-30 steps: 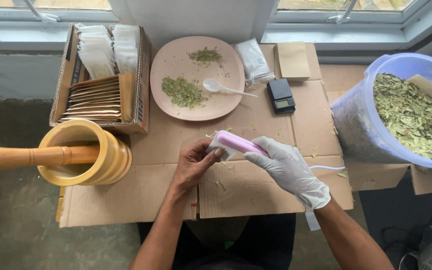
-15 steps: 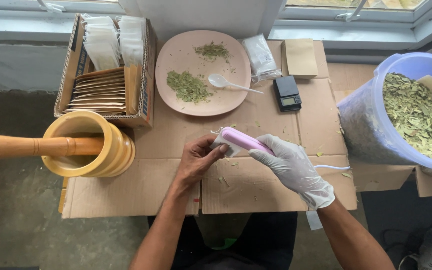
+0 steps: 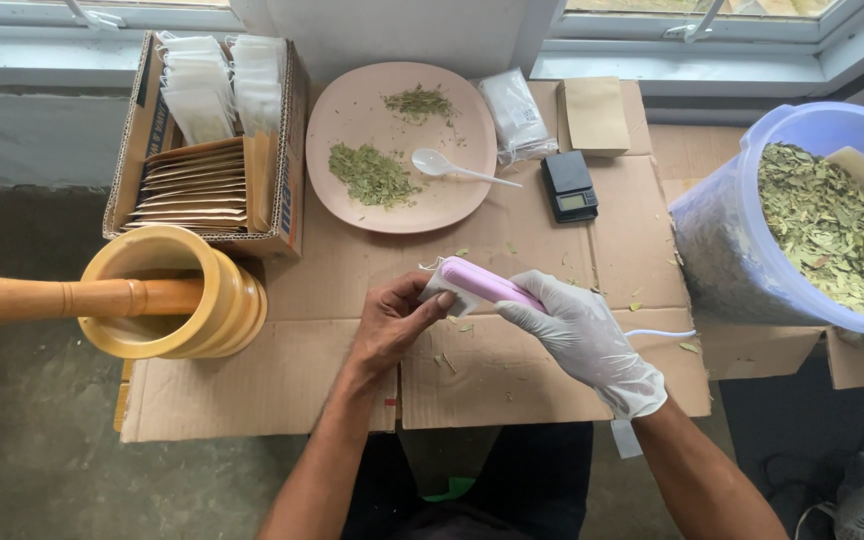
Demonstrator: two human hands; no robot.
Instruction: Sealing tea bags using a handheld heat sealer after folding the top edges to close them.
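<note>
Centre of the frame, and we see the right hand [image 3: 584, 338], in a white glove, wrapped firmly around a pink handheld sealer [image 3: 490, 285], its thin white cord [image 3: 660, 334] trailing off to the right. The bare left hand [image 3: 394, 318] pinches a small white sachet [image 3: 441, 289] at the sealer's tip, fingers closed on its edge. Both hover just above the flattened cardboard [image 3: 512, 375] covering the floor.

Above them, a pink plate [image 3: 352, 115] carries two little heaps of dried green leaves [image 3: 372, 174] and a white plastic spoon [image 3: 442, 164]. Just right of it sits a small black scale [image 3: 569, 186]. Upper left, a cardboard box [image 3: 287, 190] holds paper sachets. Left edge, a wooden mortar [image 3: 177, 290] with its pestle [image 3: 42, 298] lying across. Far right, a large clear tub [image 3: 742, 270] filled with dried leaves.
</note>
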